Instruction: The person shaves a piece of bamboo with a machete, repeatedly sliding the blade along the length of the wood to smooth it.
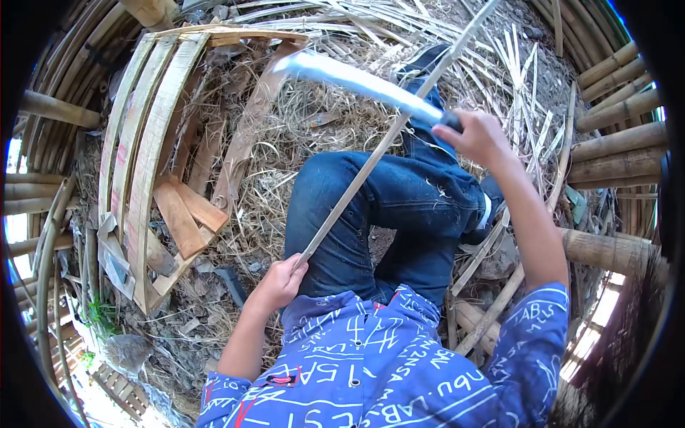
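Observation:
My left hand (280,284) is closed around the near end of a long, thin bamboo strip (354,184), beside my bent knee. From there the strip slants up and away across my jeans to the top of the view. My right hand (477,135) grips the dark handle of a machete (357,82), out past my right knee. Its bright blade points left, slightly blurred, and crosses the strip in this view close to the handle.
A slatted wooden pallet (160,121) stands at left, with loose wood blocks (180,217) in it. Shavings (275,153) cover the ground, and split bamboo strips (524,85) lie at upper right. Bamboo poles (617,158) form walls on both sides. A dark tool handle (230,285) lies near my left forearm.

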`<state>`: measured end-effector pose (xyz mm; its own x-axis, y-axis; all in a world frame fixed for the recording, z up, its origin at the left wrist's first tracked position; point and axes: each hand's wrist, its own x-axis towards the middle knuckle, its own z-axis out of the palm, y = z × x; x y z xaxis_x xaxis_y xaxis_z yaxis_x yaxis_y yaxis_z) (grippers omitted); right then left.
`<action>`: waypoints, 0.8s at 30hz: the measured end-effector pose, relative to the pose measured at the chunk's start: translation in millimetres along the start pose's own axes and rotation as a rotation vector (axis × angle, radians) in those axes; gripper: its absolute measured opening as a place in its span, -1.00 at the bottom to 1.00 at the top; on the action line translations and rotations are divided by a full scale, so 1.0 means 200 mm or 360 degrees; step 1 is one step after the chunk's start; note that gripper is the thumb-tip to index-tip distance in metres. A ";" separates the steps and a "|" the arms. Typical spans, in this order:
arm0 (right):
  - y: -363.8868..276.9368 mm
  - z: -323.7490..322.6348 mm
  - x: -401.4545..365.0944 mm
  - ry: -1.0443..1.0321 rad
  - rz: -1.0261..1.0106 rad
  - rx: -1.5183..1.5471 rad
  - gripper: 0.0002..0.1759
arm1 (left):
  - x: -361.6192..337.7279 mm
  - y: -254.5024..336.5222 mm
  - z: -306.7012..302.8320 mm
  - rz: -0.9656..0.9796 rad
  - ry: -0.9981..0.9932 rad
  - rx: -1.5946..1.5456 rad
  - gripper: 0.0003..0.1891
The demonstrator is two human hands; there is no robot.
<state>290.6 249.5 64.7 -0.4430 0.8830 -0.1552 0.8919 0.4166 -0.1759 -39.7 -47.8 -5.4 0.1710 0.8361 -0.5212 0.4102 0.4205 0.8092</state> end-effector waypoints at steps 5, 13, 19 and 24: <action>0.19 -0.11 0.08 -0.0093 0.0368 0.0085 -0.20 | -0.09 -0.08 0.01 0.0085 0.0047 -0.0022 -0.86; 0.33 -0.10 0.20 0.0131 0.0518 -0.0091 -0.21 | -0.08 -0.05 0.01 -0.0008 -0.0031 -0.0028 -0.87; 0.04 -0.07 -0.02 -0.0081 0.0027 -0.0112 -0.30 | -0.07 -0.09 0.00 -0.0016 -0.0048 0.0026 -0.89; 0.40 -0.19 0.11 -0.0074 0.0522 -0.0161 -0.28 | -0.20 -0.15 -0.01 0.0027 -0.0007 0.0011 -0.89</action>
<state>355.7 310.1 84.8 -0.1325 0.9637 -0.2319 0.9910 0.1333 -0.0122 -61.5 -93.5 -8.1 0.1816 0.8416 -0.5086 0.4134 0.4039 0.8160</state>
